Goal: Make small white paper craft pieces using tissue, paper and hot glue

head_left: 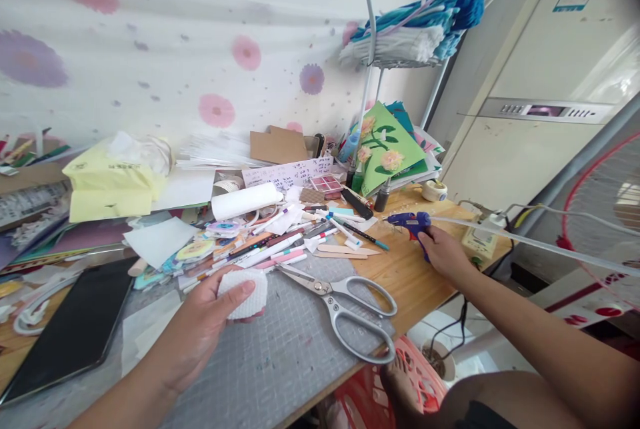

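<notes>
My left hand (213,309) grips a small white textured pad (243,292), thumb pressed on its top face; a reddish edge shows underneath. Beyond the table's right part, my right hand (447,252) is wrapped around the handle of a blue hot glue gun (411,221), its nozzle pointing left. A long translucent glue stick (525,241) runs out of the gun's back toward the right. Between both hands lie large silver scissors (333,299), blades pointing left and slightly apart, on a grey cutting mat (260,362).
Pens and markers (285,242) lie heaped behind the mat. A black tablet (70,329) rests at left, beside a yellow bag (113,182). A power strip (483,236) with cables sits at the right edge, near a fan (610,216). A rack (400,59) holds pipe cleaners.
</notes>
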`<state>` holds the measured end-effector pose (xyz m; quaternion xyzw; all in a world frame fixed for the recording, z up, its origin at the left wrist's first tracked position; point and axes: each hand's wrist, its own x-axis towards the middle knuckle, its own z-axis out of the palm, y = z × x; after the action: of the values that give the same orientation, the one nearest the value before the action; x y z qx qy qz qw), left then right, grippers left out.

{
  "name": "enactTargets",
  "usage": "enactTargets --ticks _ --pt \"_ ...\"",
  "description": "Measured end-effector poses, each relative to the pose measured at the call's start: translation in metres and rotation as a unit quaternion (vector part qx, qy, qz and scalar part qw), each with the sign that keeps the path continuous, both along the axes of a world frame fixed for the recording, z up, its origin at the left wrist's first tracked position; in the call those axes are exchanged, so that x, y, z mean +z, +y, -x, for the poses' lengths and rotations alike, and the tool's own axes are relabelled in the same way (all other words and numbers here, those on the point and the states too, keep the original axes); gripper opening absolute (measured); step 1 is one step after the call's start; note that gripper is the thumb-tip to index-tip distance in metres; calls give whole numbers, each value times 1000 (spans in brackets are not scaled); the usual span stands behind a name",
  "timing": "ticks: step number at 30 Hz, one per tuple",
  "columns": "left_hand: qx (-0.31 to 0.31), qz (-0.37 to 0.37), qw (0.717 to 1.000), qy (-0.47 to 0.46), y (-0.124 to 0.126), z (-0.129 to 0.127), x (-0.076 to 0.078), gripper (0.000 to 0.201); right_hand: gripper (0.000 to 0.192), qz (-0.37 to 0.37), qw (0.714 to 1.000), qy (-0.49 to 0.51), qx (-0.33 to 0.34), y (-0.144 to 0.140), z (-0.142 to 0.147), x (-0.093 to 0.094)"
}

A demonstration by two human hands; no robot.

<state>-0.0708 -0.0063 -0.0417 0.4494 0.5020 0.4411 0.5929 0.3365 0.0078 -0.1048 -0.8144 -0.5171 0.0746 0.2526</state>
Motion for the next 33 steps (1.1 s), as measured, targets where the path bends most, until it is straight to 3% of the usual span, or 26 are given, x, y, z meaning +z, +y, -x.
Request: enactTargets --ticks 10,19,33 --pt "-52 -4 999 2 0 7 -8 15 29 34 999 -16 1 -5 3 6" --pt "-71 1 997 22 10 13 -24 27 30 19 999 10 -31 1 -2 2" --pt "-72 3 997 19 11 13 -24 28 30 25 999 -14 -46 -2 -7 0"
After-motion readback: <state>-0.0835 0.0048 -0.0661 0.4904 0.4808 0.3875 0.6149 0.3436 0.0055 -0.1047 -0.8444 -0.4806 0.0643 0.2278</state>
